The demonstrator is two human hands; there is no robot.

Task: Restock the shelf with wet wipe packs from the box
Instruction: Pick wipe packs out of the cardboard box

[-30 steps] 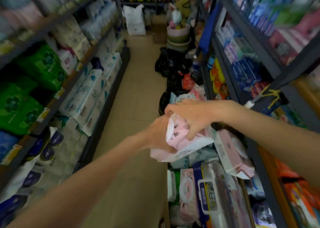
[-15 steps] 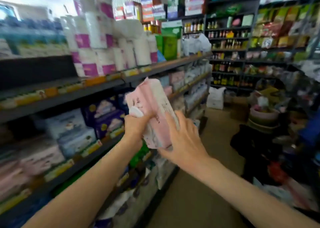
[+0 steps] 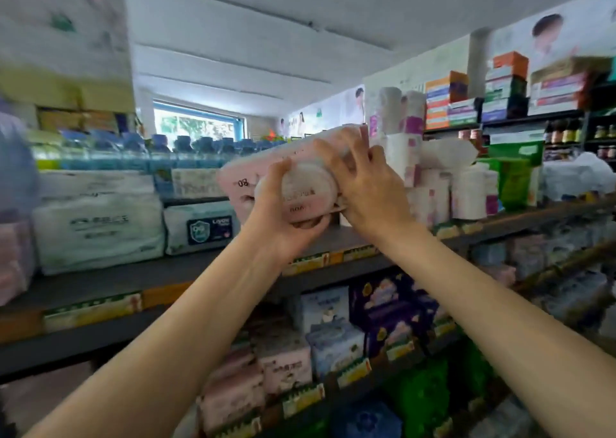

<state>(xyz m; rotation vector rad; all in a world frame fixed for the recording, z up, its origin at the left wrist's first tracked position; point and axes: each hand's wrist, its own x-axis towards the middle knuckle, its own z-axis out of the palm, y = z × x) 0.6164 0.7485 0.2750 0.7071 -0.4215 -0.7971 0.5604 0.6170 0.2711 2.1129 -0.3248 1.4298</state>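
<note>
Both hands up on the soft pink wet wipe pack (image 3: 266, 171) with the round white lid: left hand (image 3: 283, 217) cups it from below, right hand (image 3: 363, 184) curls over its right end. It hangs tilted above the dark grey metal shelf (image 3: 166, 271), between white tissue bundles (image 3: 100, 224) and stacked paper rolls (image 3: 466, 187).

The pink wipe pack (image 3: 286, 174) bears an upside-down "80"; a white pack (image 3: 200, 226) reads "99".

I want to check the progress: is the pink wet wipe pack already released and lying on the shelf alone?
No, both the left hand and the right hand grip the pink wet wipe pack above the shelf.
</note>
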